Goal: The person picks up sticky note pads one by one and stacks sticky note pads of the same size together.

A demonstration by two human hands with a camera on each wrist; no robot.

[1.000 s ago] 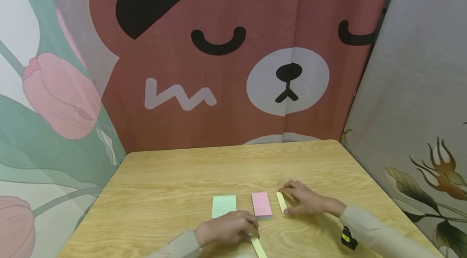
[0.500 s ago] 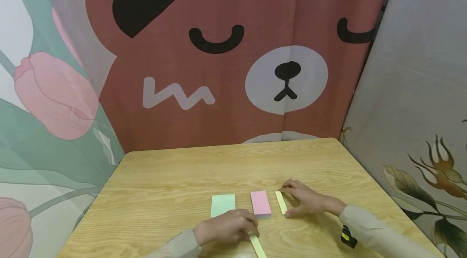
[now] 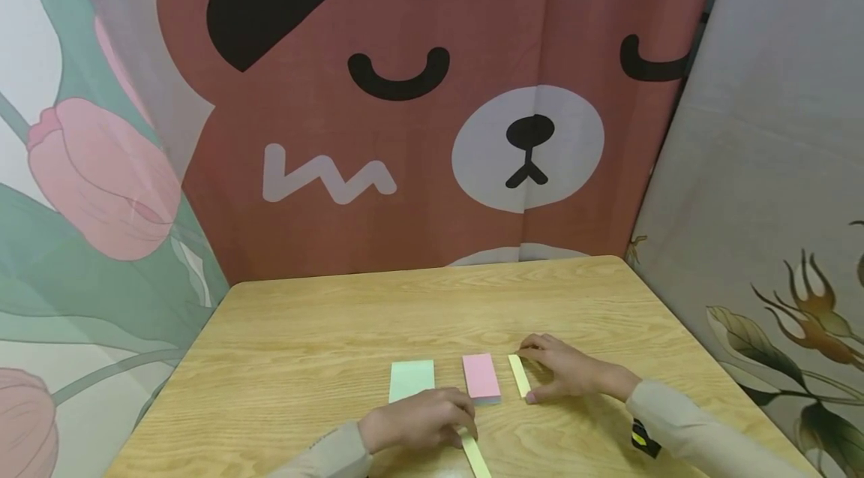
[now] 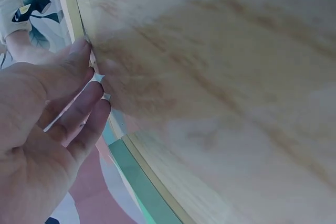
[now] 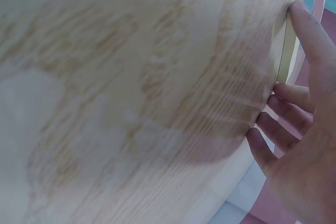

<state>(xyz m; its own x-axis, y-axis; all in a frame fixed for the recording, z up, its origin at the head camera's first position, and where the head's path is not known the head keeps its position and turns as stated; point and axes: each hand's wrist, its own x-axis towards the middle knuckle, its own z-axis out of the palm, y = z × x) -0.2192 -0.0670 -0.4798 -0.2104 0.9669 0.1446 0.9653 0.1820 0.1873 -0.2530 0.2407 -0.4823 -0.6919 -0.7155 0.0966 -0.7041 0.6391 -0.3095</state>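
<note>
My left hand grips the far end of a narrow pale yellow sticky-note pad near the front of the table. In the left wrist view, the thumb presses at the end of this pad, with curled fingertips against the tabletop. Farther right, my right hand spans a second narrow yellow sticky-note pad lengthwise, thumb at its near end and index finger at its far end. The right wrist view shows this pad between thumb and index; the other fingertips rest on the wood.
A pink sticky-note pad lies between the hands, a bluish layer at its near edge. Left of it is a green sticky-note pad, partly covered by my left hand. Patterned curtains hang around the wooden table. A black device hangs under the right sleeve.
Both hands keep their places at the two yellow pads. The head view has shifted very slightly; the pads lie as before.
</note>
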